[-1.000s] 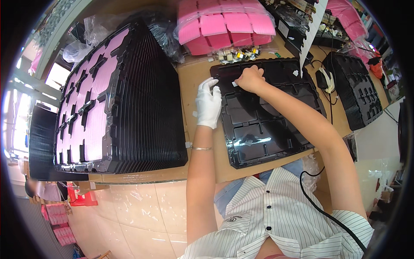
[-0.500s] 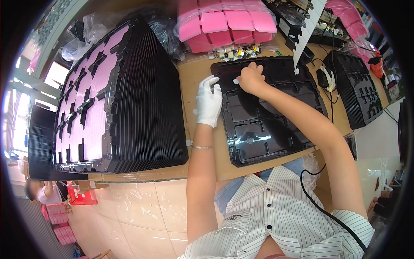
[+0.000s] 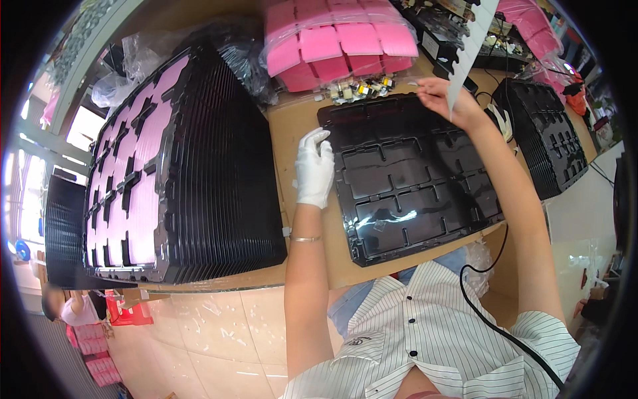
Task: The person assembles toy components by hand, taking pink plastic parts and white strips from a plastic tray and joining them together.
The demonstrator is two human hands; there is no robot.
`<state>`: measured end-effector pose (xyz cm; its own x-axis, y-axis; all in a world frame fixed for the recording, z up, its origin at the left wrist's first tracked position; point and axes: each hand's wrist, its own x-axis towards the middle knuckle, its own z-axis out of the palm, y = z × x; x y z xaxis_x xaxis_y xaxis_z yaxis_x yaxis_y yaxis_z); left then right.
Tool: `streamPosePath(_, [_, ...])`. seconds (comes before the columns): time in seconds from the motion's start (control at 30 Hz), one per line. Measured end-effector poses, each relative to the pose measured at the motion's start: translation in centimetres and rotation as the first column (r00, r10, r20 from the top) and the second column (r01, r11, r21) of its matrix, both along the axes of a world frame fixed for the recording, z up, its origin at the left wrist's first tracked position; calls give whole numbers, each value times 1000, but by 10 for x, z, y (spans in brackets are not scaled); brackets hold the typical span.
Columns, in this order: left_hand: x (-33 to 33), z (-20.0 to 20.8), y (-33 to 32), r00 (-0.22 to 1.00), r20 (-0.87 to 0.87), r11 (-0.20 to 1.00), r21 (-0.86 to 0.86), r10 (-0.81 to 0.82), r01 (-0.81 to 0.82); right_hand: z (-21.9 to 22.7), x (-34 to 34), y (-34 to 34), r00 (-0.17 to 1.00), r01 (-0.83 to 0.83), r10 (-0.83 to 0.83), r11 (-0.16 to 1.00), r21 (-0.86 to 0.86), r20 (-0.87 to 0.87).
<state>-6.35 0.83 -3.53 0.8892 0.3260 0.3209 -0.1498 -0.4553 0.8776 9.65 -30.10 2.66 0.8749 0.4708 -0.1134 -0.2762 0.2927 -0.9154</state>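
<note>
A flat black moulded plastic tray [image 3: 412, 179] with rectangular compartments lies on the brown workbench [image 3: 292, 126] directly in front of the person; its visible compartments hold nothing, and glare marks its near cells. The left hand [image 3: 314, 169], in a white glove, rests flat with fingers extended on the tray's left edge, clamped on nothing. The bare right hand [image 3: 440, 94] is at the tray's far right corner, well apart from the left; its fingers are curled, and whether they pinch anything cannot be told. Just beyond the tray's far edge sits a row of small metallic components [image 3: 362, 89], touching a clear plastic bag of pink foam blocks [image 3: 339, 43]. To the left of the person stands a tall stack of black trays [image 3: 199, 173], its uppermost tray filled with pink foam inserts [image 3: 136, 179]. A second, lower stack of black compartment trays [image 3: 548, 136] stands to the right, beside the right forearm. A black cable [image 3: 495, 326] runs down across the person's striped shirt [image 3: 432, 346].
</note>
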Motion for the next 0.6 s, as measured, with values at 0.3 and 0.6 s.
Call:
streamPosePath(0.3, [-2,-5,9,1000,11,991,134,-5,4,-23,18,-64,958,275,-187,805,-525,216])
streamPosePath(0.6, [-2,1,3,998,-51,997,66,-34,38,-50,34,-85,865,425,37,480,-768,501])
